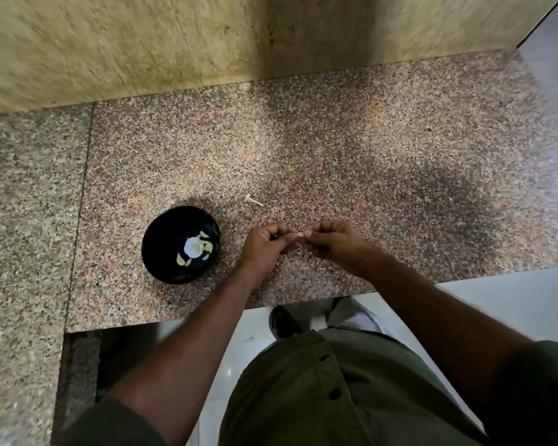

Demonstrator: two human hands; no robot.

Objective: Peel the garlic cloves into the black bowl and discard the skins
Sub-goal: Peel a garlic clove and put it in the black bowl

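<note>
At frame centre, above the speckled worktop [335,149], the left hand [264,243] and right hand [332,241] pinch 1 garlic clove [299,235] between curled fingertips. Left of them, the black bowl [161,243] holds peeled cloves [203,244]. Beyond lies a garlic stem [253,201].

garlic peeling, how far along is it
Done: several peeled cloves already lie in the black bowl. In hand: the left hand and right hand pinch one small clove between them above the granite counter. Left: that clove must go into the bowl, and the bare garlic stem on the counter awaits discarding. No other unpeeled cloves are in view.
</note>
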